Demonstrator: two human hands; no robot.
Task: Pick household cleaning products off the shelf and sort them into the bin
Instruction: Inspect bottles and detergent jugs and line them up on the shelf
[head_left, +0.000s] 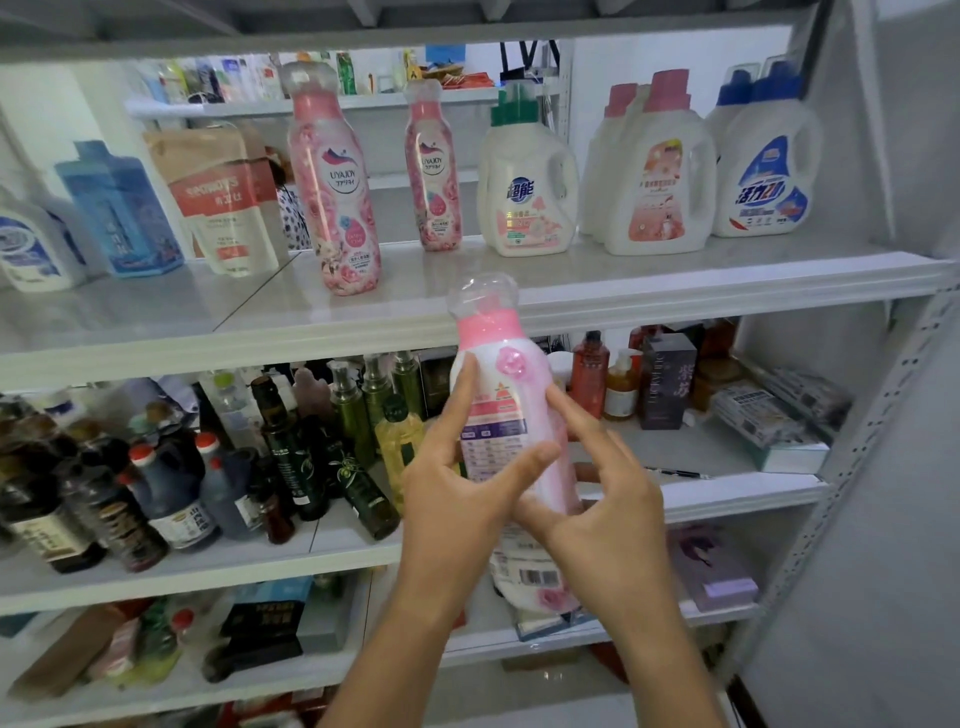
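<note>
— Two hands on one item: where is it, exactly?

— Fig. 1. The pink-and-white plastic bottle with a clear domed cap (493, 415) is held upright in the air in front of the white metal shelf (675, 278), clear of every board. The left hand (452, 499) grips it from the left, forefinger straight up the side and thumb laid across the label. The right hand (613, 525) clasps it from the right. Its fingers (571, 415) are spread, one resting on the front and others curling behind.

— What could go wrong from here?

— Probably a slip. The wall looks smooth and most of the contact is by fingertips, so the bottle may slide if one hand lets go before the other has closed round it. It would fall towards the dark glass bottles (291, 457) crowded on the board below (a breakage risk). A careless swing could also clip the shelf edge.

— And the bin?

— Not in view, so the carry must start with a turn away, when the hold is least watched.
</note>
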